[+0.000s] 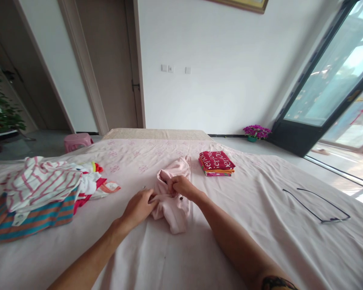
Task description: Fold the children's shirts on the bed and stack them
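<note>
A small pale pink garment (pixel 173 209) lies crumpled in the middle of the bed (pixel 260 225), which has a pink sheet. My left hand (pixel 139 206) pinches the garment's left edge with closed fingers. My right hand (pixel 183 186) is closed on the cloth near its upper middle, by a small dark button. Both forearms reach in from the near edge.
A heap of striped and coloured clothes (pixel 39 193) lies at the left. A folded red stack with white letters (pixel 216 162) sits beyond the garment. A thin black wire hanger (pixel 319 205) rests at the right. A pink stool (pixel 77 141), a door and a glass door stand beyond.
</note>
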{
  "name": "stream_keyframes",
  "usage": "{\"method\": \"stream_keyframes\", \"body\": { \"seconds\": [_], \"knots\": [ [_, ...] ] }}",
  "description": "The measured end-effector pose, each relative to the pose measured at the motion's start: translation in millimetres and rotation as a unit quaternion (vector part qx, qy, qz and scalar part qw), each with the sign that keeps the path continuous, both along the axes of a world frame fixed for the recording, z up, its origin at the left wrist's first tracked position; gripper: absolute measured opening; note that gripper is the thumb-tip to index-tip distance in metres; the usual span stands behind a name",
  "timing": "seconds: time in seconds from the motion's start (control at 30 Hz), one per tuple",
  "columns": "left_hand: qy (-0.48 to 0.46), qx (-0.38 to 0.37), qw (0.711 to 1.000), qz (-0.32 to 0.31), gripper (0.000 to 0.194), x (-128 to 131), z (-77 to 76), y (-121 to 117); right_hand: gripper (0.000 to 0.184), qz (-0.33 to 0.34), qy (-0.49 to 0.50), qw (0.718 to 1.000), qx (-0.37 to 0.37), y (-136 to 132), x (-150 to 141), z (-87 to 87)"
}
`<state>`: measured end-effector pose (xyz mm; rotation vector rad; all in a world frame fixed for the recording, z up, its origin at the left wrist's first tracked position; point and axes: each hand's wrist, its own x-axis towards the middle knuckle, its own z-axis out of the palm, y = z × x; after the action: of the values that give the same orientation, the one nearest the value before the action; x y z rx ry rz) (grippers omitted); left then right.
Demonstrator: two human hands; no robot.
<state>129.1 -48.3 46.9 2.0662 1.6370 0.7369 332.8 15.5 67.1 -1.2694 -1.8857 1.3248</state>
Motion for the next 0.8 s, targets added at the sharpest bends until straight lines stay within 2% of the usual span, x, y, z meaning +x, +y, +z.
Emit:
{"method": "stream_keyframes", "body": {
  "seconds": [0.03,0.1,0.17,0.23,0.27,0.33,0.43,0.5,0.67,0.73,0.8],
  "knots": [
    [-0.01,-0.015,1.0,0.001,0.012,-3,2.6,0,0.019,-0.015,-0.077,0.996,0.041,1,4,-1.9],
    [-0.056,-0.05,0.997,-0.031,0.011,-12,7.9,0,0.03,-0.051,-0.195,0.965,0.168,2,11,-2.8],
    [-0.102,-0.118,0.981,-0.112,0.014,-22,13.5,-1,0.046,-0.088,-0.252,0.915,0.303,1,15,-1.5],
    [-0.118,-0.196,0.955,-0.187,0.024,-30,19.0,0,0.054,-0.087,-0.263,0.888,0.366,0,16,-0.5],
    [-0.123,-0.219,0.947,-0.2,0.03,-33,21.6,0,0.053,-0.071,-0.262,0.887,0.373,0,16,-0.5],
    [-0.145,-0.215,0.952,-0.16,0.041,-36,25.4,1,0.045,-0.025,-0.257,0.894,0.365,-1,15,-1.5],
    [-0.18,-0.143,0.971,-0.063,0.051,-32,25.8,4,0.04,0.051,-0.261,0.895,0.358,-3,11,-3.2],
    [-0.175,-0.102,0.979,-0.033,0.052,-26,22.0,4,0.04,0.08,-0.276,0.888,0.359,-6,9,-3.7],
    [-0.097,-0.039,0.995,-0.004,0.054,-10,3.8,1,0.023,0.073,-0.324,0.876,0.349,-5,6,-5.5],
    [-0.074,-0.045,0.996,-0.007,0.051,-8,-2.0,1,0.021,0.052,-0.309,0.889,0.334,-2,8,-5.0],
    [-0.062,-0.068,0.996,-0.015,0.043,-9,-3.8,3,0.021,0.008,-0.259,0.914,0.313,1,10,-0.4]
  ]
}}
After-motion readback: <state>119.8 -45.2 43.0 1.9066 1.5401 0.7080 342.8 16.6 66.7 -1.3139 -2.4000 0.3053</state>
